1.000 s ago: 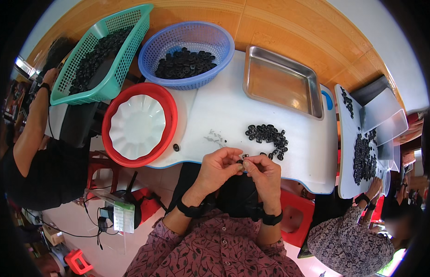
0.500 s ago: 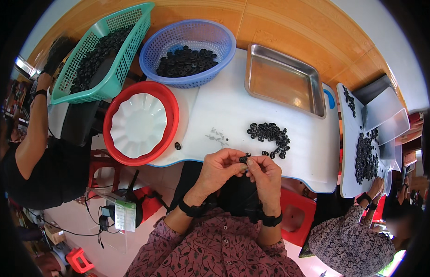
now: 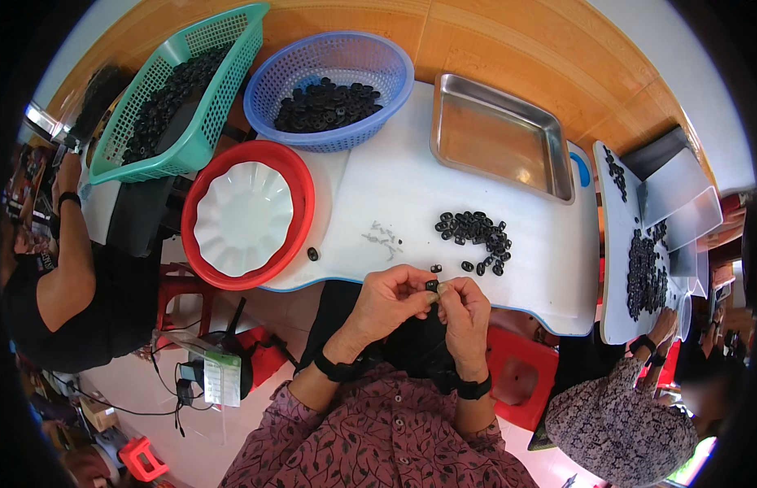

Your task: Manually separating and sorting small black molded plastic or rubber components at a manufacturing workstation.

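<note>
In front of my body, at the table's near edge, both hands meet over one small black oval plastic part (image 3: 431,285). My left hand (image 3: 385,302) pinches it between thumb and fingers. From the other side, my right hand (image 3: 464,313) closes thumb and fingertip against the same part; whether a second tiny piece is in that pinch is hidden. Just beyond my fingertips another black part (image 3: 436,268) lies on the white tabletop (image 3: 354,195). A loose pile of similar black parts (image 3: 476,230) is farther right, and small translucent slivers (image 3: 382,238) are scattered to the left.
At left, a red basin (image 3: 197,259) holds a white scalloped dish (image 3: 244,218); a single black part (image 3: 313,254) lies beside it. Behind are a blue basket (image 3: 264,77) and a green basket (image 3: 201,138) of black parts. A metal tray (image 3: 500,134) stands back right. Co-workers sit at both sides.
My right hand has shifted slightly left and its fingertips have closed in on the part. The black part beyond my fingers now shows apart from them.
</note>
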Demonstrator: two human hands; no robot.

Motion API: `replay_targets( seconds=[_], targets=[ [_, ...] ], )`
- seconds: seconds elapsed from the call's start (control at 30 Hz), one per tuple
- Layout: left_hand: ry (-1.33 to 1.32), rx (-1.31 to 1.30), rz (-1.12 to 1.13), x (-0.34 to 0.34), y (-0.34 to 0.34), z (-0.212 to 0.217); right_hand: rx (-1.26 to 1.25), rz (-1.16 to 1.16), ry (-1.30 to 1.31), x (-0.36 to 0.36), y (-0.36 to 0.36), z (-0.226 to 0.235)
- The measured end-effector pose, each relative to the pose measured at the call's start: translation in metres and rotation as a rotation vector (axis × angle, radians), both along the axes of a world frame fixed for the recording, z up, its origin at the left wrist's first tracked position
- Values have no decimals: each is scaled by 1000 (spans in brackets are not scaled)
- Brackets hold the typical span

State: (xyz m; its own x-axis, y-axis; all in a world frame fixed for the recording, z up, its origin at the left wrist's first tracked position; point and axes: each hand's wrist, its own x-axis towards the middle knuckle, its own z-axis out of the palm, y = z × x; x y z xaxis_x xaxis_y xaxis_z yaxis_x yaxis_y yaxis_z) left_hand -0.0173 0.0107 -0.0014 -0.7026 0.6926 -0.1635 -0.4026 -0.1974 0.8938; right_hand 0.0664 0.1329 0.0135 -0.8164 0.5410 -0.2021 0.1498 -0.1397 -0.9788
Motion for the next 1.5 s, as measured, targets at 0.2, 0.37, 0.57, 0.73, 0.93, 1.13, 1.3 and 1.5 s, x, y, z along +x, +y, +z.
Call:
replay_targets(
  seconds=[0.2, 0.37, 0.57, 0.73, 0.93, 1.13, 1.3, 1.5],
  targets=[
    [9, -22, -21, 0, -4, 5, -228, 95, 11, 3, 11, 2],
    [49, -16, -34, 2, -6, 6, -132, 82, 54, 1, 9, 11],
    [244, -24, -7, 2, -6, 12, -211, 37, 99, 1, 7, 14],
    [478, -57, 91, 4, -7, 14, -263, 40, 135, 3, 6, 16],
    [319, -74, 122, 5, -8, 17, -90, 59, 131, 2, -3, 25],
    [-1, -11, 28, 0, -14, 22, 27, 81, 113, 0, -4, 28],
    [-135, -17, -15, -1, -16, 22, -9, 84, 59, 1, -6, 34],
    [-168, 37, -38, -2, -17, 20, -33, 77, 56, 1, -8, 34]
  ],
)
